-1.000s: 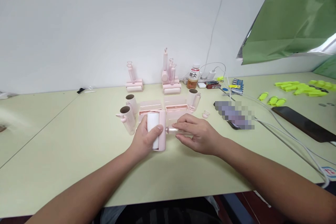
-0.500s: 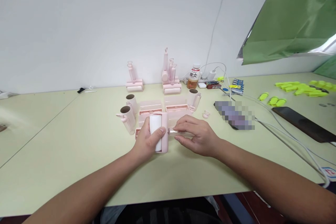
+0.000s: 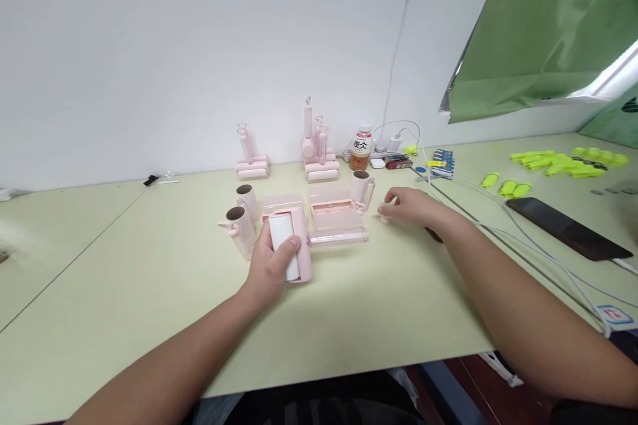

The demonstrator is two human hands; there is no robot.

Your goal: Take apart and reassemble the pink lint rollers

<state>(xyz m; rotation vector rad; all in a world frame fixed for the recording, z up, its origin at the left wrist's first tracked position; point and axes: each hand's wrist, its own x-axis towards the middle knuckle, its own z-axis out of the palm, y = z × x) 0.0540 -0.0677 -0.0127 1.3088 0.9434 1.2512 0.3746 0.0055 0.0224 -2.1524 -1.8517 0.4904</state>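
Note:
My left hand [image 3: 269,262] is wrapped round the head of a lint roller [image 3: 305,259], thumb across its white roll and pink cover. The roller's clear pink handle [image 3: 339,237] points right, its far end free. Over the table to the right, my right hand [image 3: 411,206] has its fingers curved and apart. Its fingertips are at a small pink end cap [image 3: 384,219], partly hidden beneath them; I see no firm grip on it.
Paper-roll heads with handles [image 3: 239,222] stand at left, pink open cases [image 3: 331,206] behind the roller. Finished-looking lint rollers [image 3: 321,169] and a drink bottle [image 3: 361,149] line the wall. A phone [image 3: 568,226], cables and neon-yellow pieces [image 3: 553,163] lie at right.
My right hand has let go of the roller's handle and moved right to the small pink cap. My left hand still holds the lint roller. The view has shifted slightly.

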